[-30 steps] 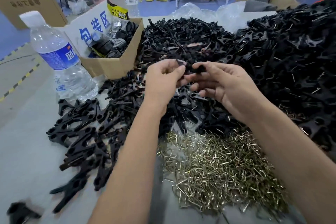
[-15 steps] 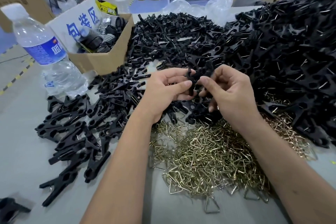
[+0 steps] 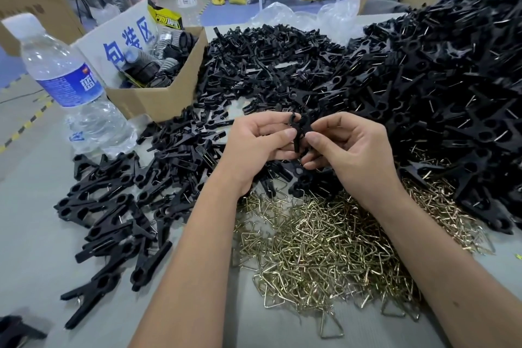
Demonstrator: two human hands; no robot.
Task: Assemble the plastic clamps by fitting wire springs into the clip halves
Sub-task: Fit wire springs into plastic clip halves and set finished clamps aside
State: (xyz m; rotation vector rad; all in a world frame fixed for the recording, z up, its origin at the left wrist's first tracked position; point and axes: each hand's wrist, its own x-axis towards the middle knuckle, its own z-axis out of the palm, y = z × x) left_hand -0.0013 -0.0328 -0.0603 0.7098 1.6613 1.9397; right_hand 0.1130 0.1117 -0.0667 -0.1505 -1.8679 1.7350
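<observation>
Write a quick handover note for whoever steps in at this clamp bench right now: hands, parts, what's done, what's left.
Left hand and right hand both pinch one black clip piece above the table; whether a spring is seated cannot be told.
Wire springs lie heaped in front of the person.
Loose clip halves are piled behind the hands.
Assembled clamps lie to the left, and a large heap of clamps to the right.
Done: many clamps. Left: finish the held one, then work through the halves.
</observation>
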